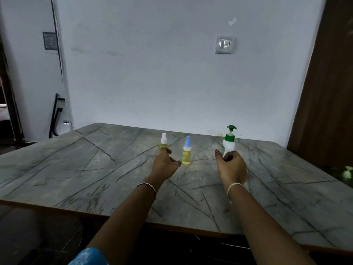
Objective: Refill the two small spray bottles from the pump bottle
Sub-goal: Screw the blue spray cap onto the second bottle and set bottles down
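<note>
Three bottles stand upright on the grey marble table (95, 169). The white-capped spray bottle (163, 143) with yellow liquid is on the left, partly hidden behind my left hand (165, 163), whose fingers reach around its lower part. The blue-capped spray bottle (186, 151), also yellow inside, stands free just right of that hand. Farther right is the white pump bottle (228, 143) with a green pump head; my right hand (231, 168) curls around its base, hiding the lower body.
A white wall with a light switch (224, 44) rises behind the table's far edge. A brown wooden panel (324, 92) stands at the right. A dark folded frame (55, 115) leans in the left corner.
</note>
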